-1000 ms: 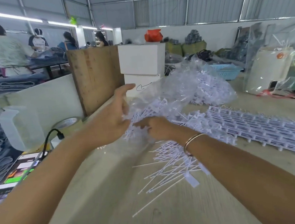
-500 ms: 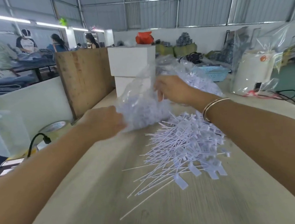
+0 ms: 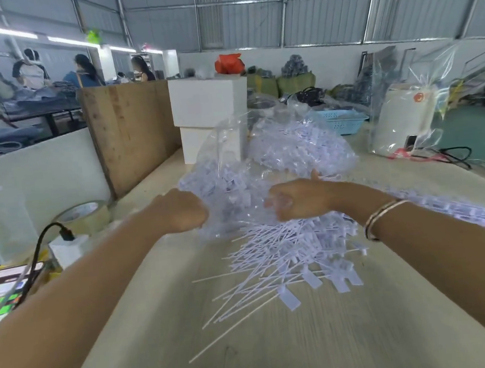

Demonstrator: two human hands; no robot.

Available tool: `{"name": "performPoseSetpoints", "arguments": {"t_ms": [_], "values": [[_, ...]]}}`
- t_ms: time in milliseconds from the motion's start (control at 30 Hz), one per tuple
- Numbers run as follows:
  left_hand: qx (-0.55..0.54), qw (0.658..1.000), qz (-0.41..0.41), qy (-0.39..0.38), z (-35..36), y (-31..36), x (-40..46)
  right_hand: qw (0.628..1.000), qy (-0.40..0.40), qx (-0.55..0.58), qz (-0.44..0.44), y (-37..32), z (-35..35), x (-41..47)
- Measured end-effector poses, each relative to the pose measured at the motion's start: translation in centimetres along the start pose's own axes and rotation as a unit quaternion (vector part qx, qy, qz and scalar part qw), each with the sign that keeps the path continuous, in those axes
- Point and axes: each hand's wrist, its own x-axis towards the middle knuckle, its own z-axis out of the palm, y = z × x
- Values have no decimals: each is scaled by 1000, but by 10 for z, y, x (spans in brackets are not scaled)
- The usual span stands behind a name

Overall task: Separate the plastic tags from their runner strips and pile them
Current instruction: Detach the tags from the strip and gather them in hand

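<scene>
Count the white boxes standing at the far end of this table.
2: an upper white box stacked on a lower white box, behind the clear bag. Others may be hidden behind it.

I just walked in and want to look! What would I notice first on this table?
First, the heap of white plastic tags with long thin tails, spread across the middle of the wooden table. Just behind it, the left hand and the right hand grip a crinkly clear bag stuffed with more tags. Beyond the bag stand stacked white boxes.
</scene>
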Motion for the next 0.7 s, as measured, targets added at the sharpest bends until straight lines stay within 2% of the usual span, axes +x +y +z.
{"name": "performPoseSetpoints", "arguments": {"t_ms": [67,167,233,267,300,333,367,400,433,500,567,633,700], "values": [[41,998,30,34,1,10,-5,988,24,151,-28,7,8,-18],[22,985,123,118,-7,34,-30,939,189,286,-24,19,18,-52],[-15,941,245,235,-10,58,-55,905,303,297,22,28,28,-74],[-61,912,306,266,-8,71,-67,900,320,293,49,29,36,-86],[-122,899,350,234,-3,83,-79,901,304,301,73,29,45,-95],[-171,897,372,164,6,94,-88,899,262,339,93,29,57,-103],[-186,906,372,77,20,104,-94,881,202,413,113,27,69,-110],[-172,919,356,6,33,112,-95,839,132,510,134,25,81,-115],[-138,936,323,-21,47,116,-92,777,71,606,154,21,91,-120],[-72,966,249,19,68,118,-78,644,11,746,172,11,101,-128],[-35,978,191,78,75,114,-58,534,25,825,183,9,106,-130],[-18,989,132,71,80,108,-36,460,44,867,188,1,106,-128],[-30,996,82,0,85,103,-17,416,50,890,179,-10,102,-120]]}}
